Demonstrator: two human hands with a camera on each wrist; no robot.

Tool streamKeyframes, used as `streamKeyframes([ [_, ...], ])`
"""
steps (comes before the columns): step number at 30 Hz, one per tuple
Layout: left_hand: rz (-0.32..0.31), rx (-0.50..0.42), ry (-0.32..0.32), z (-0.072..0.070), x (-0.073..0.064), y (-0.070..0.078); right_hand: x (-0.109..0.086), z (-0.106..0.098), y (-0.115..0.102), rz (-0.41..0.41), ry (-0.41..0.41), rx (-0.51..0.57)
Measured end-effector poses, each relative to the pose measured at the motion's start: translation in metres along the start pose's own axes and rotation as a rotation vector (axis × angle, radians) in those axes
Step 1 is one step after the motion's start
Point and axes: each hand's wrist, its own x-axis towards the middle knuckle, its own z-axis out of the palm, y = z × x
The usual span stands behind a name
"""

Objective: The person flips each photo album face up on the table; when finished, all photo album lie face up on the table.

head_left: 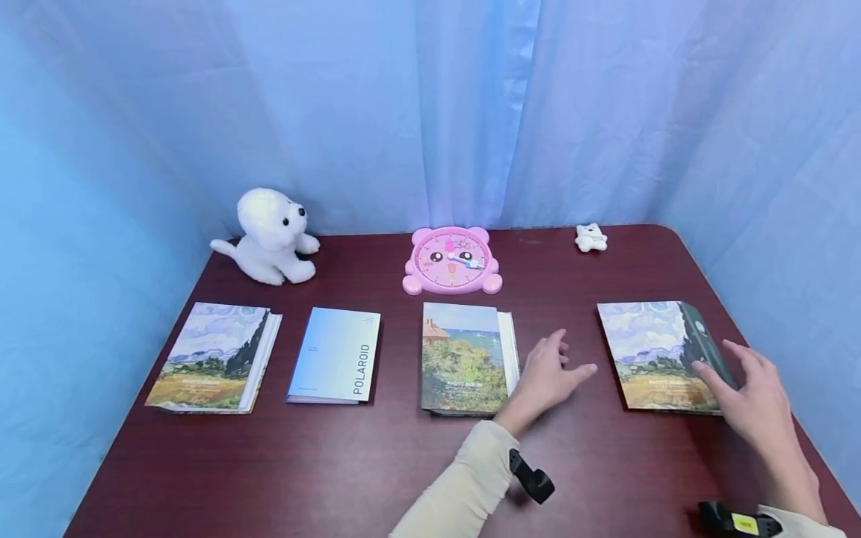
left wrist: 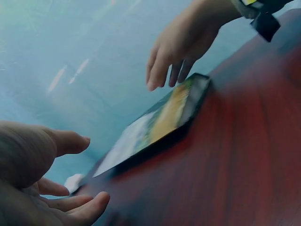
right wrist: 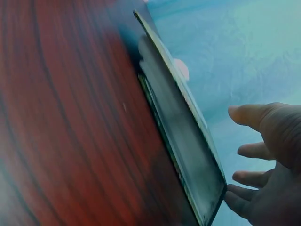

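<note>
At the right of the head view lies a photo album (head_left: pixel 649 351) with a painted wheat-field cover and a dark spine on its right. My right hand (head_left: pixel 763 392) is by that spine, thumb over the cover's edge and fingers spread. In the right wrist view the fingertips (right wrist: pixel 237 200) come right up to the album's (right wrist: pixel 188 127) edge, its pages facing the camera. Between this album and a seaside-painting photo album (head_left: pixel 464 359), my left hand (head_left: pixel 548 373) hovers with fingers loosely extended and nothing in them. The left wrist view shows both hands apart, the wheat-field album (left wrist: pixel 155 125) between them.
A second wheat-field album (head_left: pixel 208 355) and a blue-white POLAROID album (head_left: pixel 336 355) lie to the left. Along the back sit a white plush dog (head_left: pixel 272 239), a pink bear-shaped clock (head_left: pixel 452 260) and a small white figure (head_left: pixel 591 237). Blue curtains (head_left: pixel 336 112) surround the dark red table (head_left: pixel 323 471).
</note>
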Motion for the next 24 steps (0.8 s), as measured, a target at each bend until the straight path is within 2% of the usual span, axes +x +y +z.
streamKeyframes([
  [5, 0.002, 0.053, -0.025, 0.026, 0.001, 0.008, 0.008, -0.004, 0.016, -0.039, -0.089, -0.012],
  [8, 0.036, 0.155, -0.041, 0.035, 0.004, 0.015, 0.013, -0.005, 0.021, -0.069, -0.134, -0.021],
  [11, 0.087, 0.272, -0.048, 0.042, 0.009, 0.021, 0.016, -0.004, 0.022, -0.063, -0.172, -0.041],
  [14, 0.136, 0.351, -0.040, 0.047, 0.013, 0.024, 0.017, -0.004, 0.021, -0.047, -0.199, -0.056],
  [20, 0.181, 0.399, -0.020, 0.055, 0.012, 0.025, 0.014, -0.008, 0.019, -0.002, -0.210, -0.073],
  [24, 0.215, 0.391, -0.019, 0.058, 0.010, 0.021, 0.010, -0.010, 0.019, 0.051, -0.235, -0.019],
])
